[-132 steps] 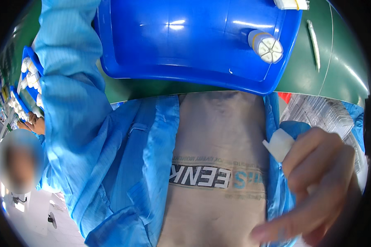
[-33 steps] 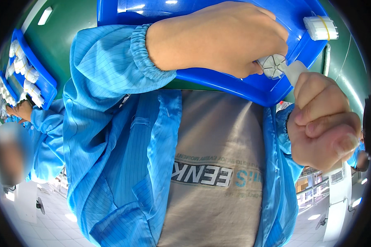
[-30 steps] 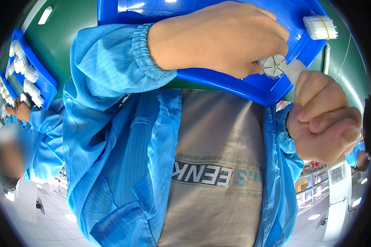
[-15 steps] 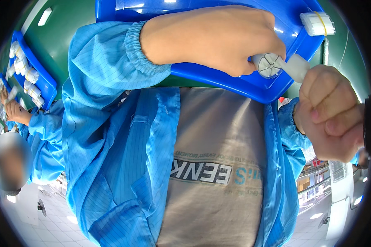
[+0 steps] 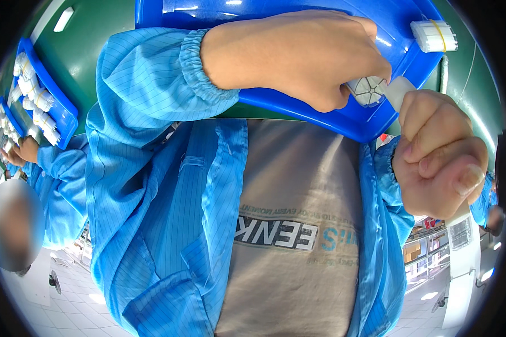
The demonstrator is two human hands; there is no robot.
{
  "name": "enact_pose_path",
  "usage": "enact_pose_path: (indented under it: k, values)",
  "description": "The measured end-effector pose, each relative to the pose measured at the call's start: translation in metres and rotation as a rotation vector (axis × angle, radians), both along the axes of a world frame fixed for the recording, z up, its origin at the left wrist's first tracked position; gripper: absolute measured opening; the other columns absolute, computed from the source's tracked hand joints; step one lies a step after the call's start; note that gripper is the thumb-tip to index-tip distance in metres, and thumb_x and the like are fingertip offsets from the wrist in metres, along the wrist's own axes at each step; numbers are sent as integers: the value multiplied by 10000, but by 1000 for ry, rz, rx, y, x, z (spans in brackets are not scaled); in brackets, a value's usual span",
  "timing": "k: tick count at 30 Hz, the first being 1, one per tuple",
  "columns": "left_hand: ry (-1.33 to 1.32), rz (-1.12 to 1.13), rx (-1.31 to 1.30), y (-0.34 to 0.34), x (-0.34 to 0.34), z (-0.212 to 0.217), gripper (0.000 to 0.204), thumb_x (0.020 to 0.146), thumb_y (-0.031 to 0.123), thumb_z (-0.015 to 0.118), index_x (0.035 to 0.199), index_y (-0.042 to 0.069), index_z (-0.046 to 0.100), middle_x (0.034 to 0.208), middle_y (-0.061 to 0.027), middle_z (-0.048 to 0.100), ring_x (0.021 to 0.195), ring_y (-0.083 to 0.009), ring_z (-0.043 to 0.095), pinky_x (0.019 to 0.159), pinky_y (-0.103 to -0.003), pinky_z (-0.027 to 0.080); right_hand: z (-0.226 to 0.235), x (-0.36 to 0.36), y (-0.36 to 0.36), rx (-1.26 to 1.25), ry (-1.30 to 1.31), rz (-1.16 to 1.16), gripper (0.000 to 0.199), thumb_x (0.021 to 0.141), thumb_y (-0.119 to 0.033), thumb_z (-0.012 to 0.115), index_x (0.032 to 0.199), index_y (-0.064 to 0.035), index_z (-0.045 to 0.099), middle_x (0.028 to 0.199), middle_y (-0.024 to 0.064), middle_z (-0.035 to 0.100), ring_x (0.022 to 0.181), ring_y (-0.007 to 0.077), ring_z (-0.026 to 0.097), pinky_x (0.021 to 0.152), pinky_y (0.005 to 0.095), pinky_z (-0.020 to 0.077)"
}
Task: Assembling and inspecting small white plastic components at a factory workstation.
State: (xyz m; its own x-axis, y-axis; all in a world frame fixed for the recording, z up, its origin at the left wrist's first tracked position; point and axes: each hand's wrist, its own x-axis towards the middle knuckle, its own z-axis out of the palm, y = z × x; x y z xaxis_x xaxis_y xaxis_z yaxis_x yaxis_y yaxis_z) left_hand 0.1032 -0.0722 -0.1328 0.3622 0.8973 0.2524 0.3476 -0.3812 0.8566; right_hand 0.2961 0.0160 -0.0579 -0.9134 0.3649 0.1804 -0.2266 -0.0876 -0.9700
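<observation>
My left hand [image 5: 298, 59] reaches across from the left, back uppermost, fingers closed around a white round piece [image 5: 368, 91]. Its end face is split into wedges by dark lines, like spokes. My right hand [image 5: 441, 149] is curled at the right, palm side partly turned up. From its fingers sticks out a translucent white piece [image 5: 400, 91] with a rounded end, close by the spoked face. Whether the two pieces touch, I cannot tell. Both are held over the near right corner of a blue tray [image 5: 371, 126], and the fingers hide most of them.
A bundle of white sticks [image 5: 434, 36] with a yellow band lies at the tray's right rim. On the green table [image 5: 104, 62] at left stands another blue tray [image 5: 67, 121] with several white bundles. A co-worker's hand [image 5: 25, 150] is beside it.
My right hand has moved a little left and turned, with its thumb more in view. The white piece in it sits nearer the spoked one. The left hand has shifted slightly right.
</observation>
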Motion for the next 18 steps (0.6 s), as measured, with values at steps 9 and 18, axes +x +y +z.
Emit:
enact_pose_path:
  k: [9, 18]
  values:
    - [7, -4, 36, 0, 0, -2, 414, 708, 87, 705, 1115, 19, 724, 890, -179, 688, 935, -362, 624, 802, -456, 517, 20, 2, -10, 154, -114, -130, 424, 1099, -393, 454, 768, -128, 430, 678, 54, 455, 518, 148, 363, 495, 336, 290]
    - [6, -12, 32, 3, 1, 2, 412, 710, 87, 711, 1117, 22, 726, 896, -174, 693, 930, -358, 628, 800, -458, 519, 26, -3, -15, 88, -192, -186, 455, 1095, -368, 474, 724, -107, 438, 673, 69, 483, 520, 154, 366, 506, 345, 277]
